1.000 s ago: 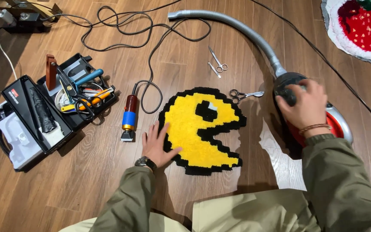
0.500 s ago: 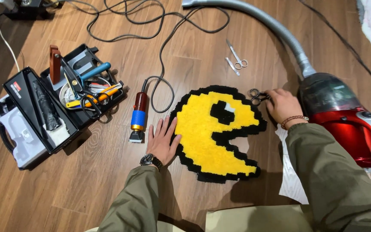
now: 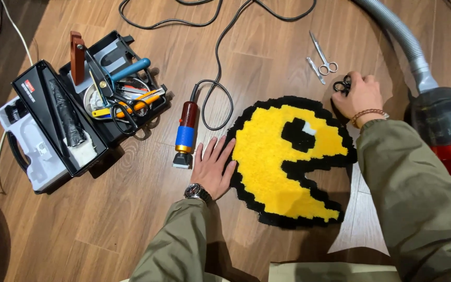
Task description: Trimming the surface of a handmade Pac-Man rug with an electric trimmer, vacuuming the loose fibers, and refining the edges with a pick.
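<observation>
Black-handled scissors (image 3: 342, 85) sit under the right hand (image 3: 360, 95) fingertips (image 3: 352, 79), beside the rug (image 3: 288, 159).

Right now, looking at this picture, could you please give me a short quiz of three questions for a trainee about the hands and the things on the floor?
1. True or false: the left hand lies flat at the edge of the yellow rug.
2. What does the right hand grip? A) black-handled scissors B) electric clipper C) vacuum hose
3. Which side of the rug is the open toolbox on?

Key: 1 true; 2 A; 3 the left side.
</observation>
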